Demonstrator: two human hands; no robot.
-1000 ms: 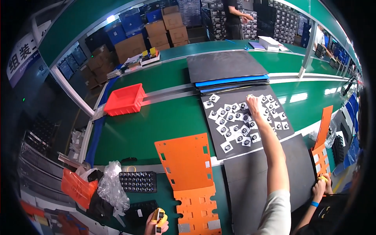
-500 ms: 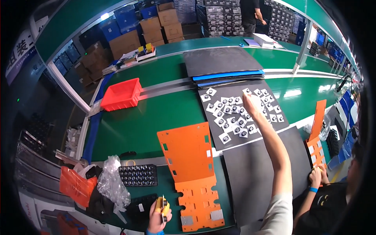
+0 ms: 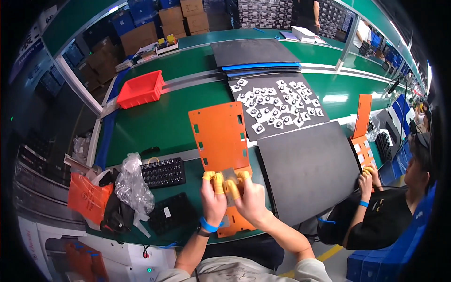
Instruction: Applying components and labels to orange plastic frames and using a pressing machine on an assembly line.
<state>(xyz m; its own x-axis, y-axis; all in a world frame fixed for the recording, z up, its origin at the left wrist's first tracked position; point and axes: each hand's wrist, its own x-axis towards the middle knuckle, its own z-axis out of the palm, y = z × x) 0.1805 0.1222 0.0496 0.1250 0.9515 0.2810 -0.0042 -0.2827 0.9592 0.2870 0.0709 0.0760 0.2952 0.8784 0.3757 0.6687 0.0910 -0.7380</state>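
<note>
My left hand [image 3: 214, 203] and my right hand [image 3: 250, 199] meet over the lower part of an upright-backed orange fixture [image 3: 219, 136]. Yellow covers sit on several fingertips. The fingers of both hands are closed on a small grey plate [image 3: 228, 175] held between them; its finer detail is blurred. Beneath the hands, the fixture's slotted lower panel [image 3: 237, 224] shows only in part. Ahead lies a dark sheet [image 3: 240, 104] with many small white square pieces, each bearing a round black part [image 3: 258, 128].
A red bin [image 3: 141, 90] stands at the far left. Left of the fixture lie a black tray of round parts [image 3: 163, 173], crumpled clear plastic [image 3: 134, 183] and an orange bag [image 3: 88, 196]. A black board [image 3: 307, 171] lies to the right. A co-worker [image 3: 390, 202] handles another orange fixture [image 3: 362, 117].
My right hand has come back from the white pieces to the fixture. My left hand has risen to join it, and both now hold the grey plate. The view has shifted.
</note>
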